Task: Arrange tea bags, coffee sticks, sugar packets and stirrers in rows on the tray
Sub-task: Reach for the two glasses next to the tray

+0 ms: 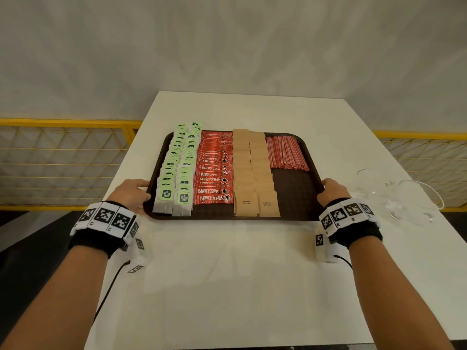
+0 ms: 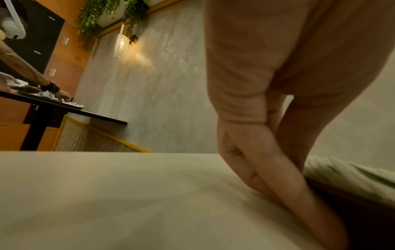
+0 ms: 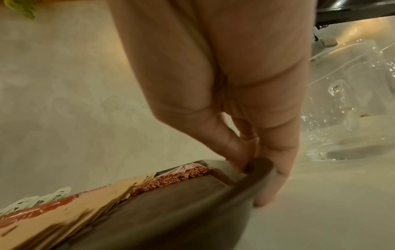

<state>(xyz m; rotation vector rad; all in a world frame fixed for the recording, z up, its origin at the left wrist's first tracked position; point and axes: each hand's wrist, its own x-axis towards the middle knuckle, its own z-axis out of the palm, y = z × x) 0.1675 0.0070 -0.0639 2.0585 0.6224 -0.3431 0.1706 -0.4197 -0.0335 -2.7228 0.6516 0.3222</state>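
The tray (image 1: 290, 195) is set on a white table (image 1: 227, 274), its long axis running left to right. Tea bags (image 1: 177, 170), coffee sticks (image 1: 213, 173), sugar packets (image 1: 252, 173) and stirrers (image 1: 286, 152) are laid in rows pointing away. Its side rims are gripped by the left hand (image 1: 132, 194) and right hand (image 1: 332, 192), fingers curled under. A grey wall (image 1: 227, 46) and yellow railing (image 1: 63, 152) are seen behind

- White table (image 1: 252, 274) sits against a grey mottled wall (image 1: 227, 46).
- Yellow mesh railing (image 1: 63, 157) runs left and right.
- Far left, a glowing wall lamp (image 2: 121, 44), hanging plants (image 2: 96, 18), a black table (image 2: 64, 108).
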